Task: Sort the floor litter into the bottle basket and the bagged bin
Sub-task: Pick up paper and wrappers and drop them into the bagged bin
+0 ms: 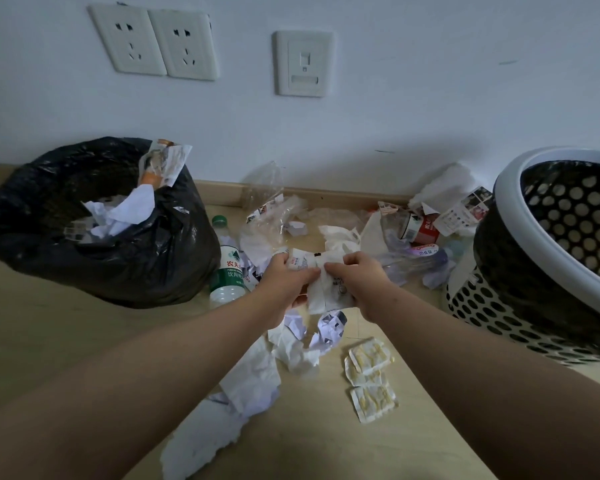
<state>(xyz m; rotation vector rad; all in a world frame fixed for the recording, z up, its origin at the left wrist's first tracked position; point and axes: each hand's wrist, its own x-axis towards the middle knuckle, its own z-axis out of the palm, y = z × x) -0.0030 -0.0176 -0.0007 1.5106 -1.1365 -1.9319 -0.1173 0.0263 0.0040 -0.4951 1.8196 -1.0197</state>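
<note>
Left hand (286,277), right hand (359,277): fingers curled, both pinching one white printed wrapper (326,294), held above the floor (84,341) between bagged bin (136,271) and bottle basket (485,306). Green-label bottle (230,271) lies beside the bin.

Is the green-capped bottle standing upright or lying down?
Lying down: the bottle rests on its side beside the bagged bin, cap toward the wall.

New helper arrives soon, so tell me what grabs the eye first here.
The left hand and right hand pinch a crumpled white paper at mid-frame, above scattered litter on the floor. A black bagged bin holding paper sits at left, and a perforated basket at right. A green-capped bottle lies beside the bin.
</note>
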